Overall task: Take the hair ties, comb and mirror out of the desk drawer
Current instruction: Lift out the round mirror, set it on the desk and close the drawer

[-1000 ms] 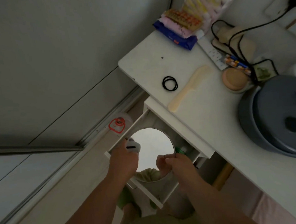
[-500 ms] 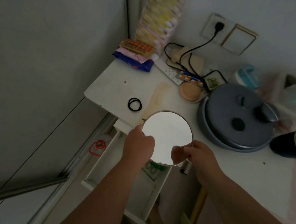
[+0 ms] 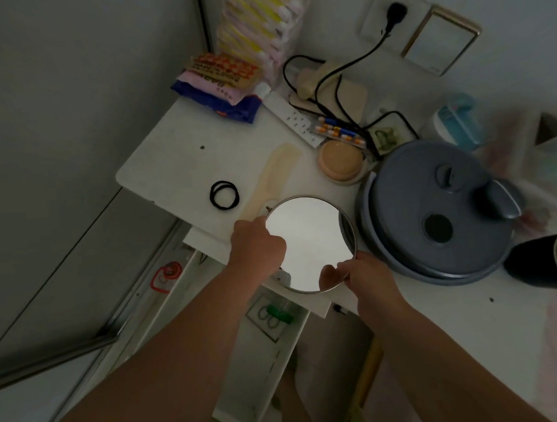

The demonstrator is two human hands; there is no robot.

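A round metal-rimmed mirror [image 3: 311,241] is held over the front edge of the white desk [image 3: 171,158], above the open drawer [image 3: 266,366]. My left hand [image 3: 256,247] grips its left rim. My right hand [image 3: 364,275] pinches its lower right rim. Black hair ties [image 3: 224,195] lie on the desk left of the mirror. A cream comb [image 3: 270,180] lies beside them, its handle end reaching under the mirror's edge.
A grey lidded cooker [image 3: 438,212] stands right of the mirror, close to its rim. A round tan compact [image 3: 341,159], a power strip [image 3: 293,119], cables and snack packets [image 3: 222,84] crowd the back. A dark cup [image 3: 541,263] sits at the far right. A green item [image 3: 279,313] lies in the drawer.
Both hands lifted the mirror out of the drawer and carried it up and forward over the desk's front edge. The view has tilted up toward the desk.
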